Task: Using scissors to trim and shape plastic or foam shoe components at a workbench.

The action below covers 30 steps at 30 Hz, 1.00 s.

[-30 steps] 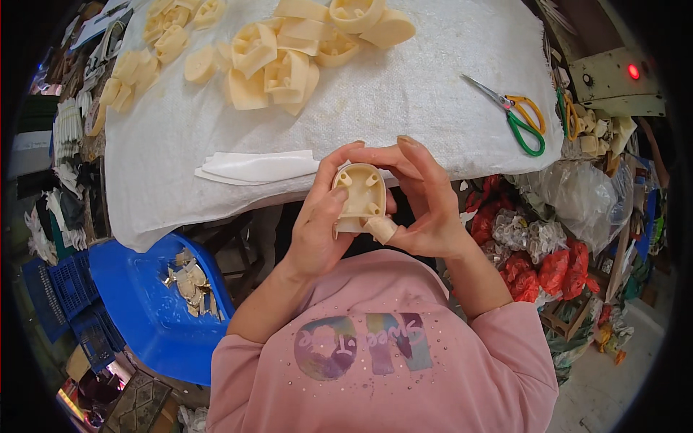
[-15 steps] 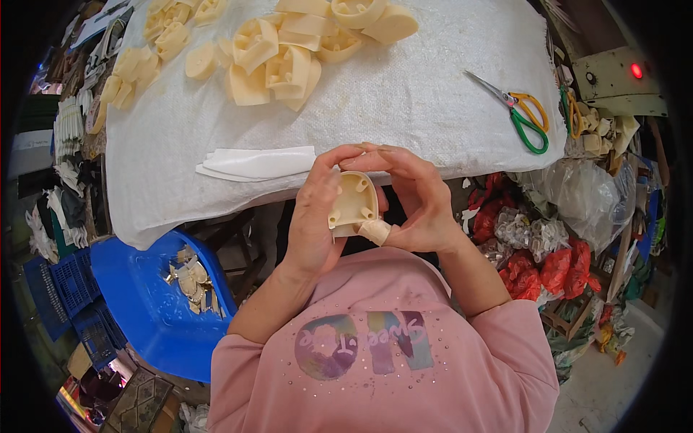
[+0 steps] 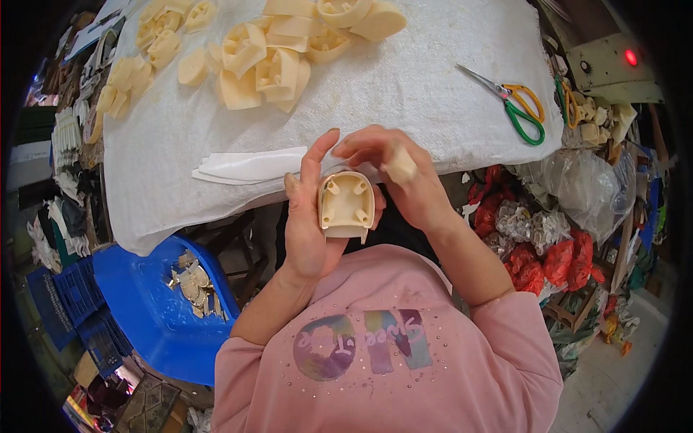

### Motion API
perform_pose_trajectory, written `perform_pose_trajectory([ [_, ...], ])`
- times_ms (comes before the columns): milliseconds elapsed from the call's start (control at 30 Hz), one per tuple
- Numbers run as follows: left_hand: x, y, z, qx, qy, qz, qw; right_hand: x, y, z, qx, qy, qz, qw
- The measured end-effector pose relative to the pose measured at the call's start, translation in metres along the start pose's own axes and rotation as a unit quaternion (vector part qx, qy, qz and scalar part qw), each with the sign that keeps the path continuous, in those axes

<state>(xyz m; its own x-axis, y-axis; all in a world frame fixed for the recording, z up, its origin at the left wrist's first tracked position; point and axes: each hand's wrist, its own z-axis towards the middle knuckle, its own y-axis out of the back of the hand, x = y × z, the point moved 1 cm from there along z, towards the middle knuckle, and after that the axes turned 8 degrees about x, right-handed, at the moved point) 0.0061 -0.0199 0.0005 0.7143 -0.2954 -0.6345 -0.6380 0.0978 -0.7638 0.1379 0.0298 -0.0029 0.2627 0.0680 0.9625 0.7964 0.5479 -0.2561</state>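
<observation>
My left hand (image 3: pixel 303 227) holds a cream-coloured, hollow moulded plastic piece (image 3: pixel 347 204), rounded at its far end. Its open side faces up and shows several small posts inside. A thin flap juts from the near edge. My right hand (image 3: pixel 415 184) is raised just beyond and to the right of the piece, apart from it, fingers loosely bent to the left and slightly blurred. Around its thumb is a beige wrap (image 3: pixel 399 164). Nothing else shows in that hand.
White woven sheeting (image 3: pixel 404 94) covers the table, bearing a heap of cream plastic pieces (image 3: pixel 278 68), white strips (image 3: pixel 249 164) and scissors (image 3: pixel 516 101) with yellow and green handles. A blue tub (image 3: pixel 155 303) with scraps stands at left. Red bags (image 3: pixel 559 260) lie at right.
My right hand has come off the plastic piece and lifted away, its wrapped thumb moving up and right. The piece now rests in my left hand, turned more squarely upward.
</observation>
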Motion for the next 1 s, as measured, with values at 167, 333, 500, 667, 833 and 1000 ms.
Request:
perform_pose_trajectory([
  [167,0.007,-0.009,0.005,-0.074,-0.009,0.063,0.995,-0.004,0.001,0.012,0.06,-0.151,0.134,0.978],
  [333,0.01,-0.003,-0.001,-0.018,-0.019,0.063,0.998,0.0,0.005,0.005,0.124,-0.079,0.047,0.988],
  [500,0.009,-0.009,0.001,-0.082,-0.07,0.068,0.992,-0.01,-0.012,0.002,0.056,-0.017,-0.074,0.996],
  [667,0.009,-0.009,0.0,-0.137,-0.105,0.114,0.978,-0.01,-0.025,-0.001,0.015,0.04,-0.089,0.995],
  [833,0.004,-0.011,-0.001,-0.135,-0.136,0.114,0.975,-0.015,-0.031,-0.006,0.0,0.067,-0.15,0.986],
  [1000,0.009,-0.008,0.002,-0.16,-0.155,0.127,0.966,-0.015,-0.031,-0.008,0.008,0.072,-0.161,0.984],
])
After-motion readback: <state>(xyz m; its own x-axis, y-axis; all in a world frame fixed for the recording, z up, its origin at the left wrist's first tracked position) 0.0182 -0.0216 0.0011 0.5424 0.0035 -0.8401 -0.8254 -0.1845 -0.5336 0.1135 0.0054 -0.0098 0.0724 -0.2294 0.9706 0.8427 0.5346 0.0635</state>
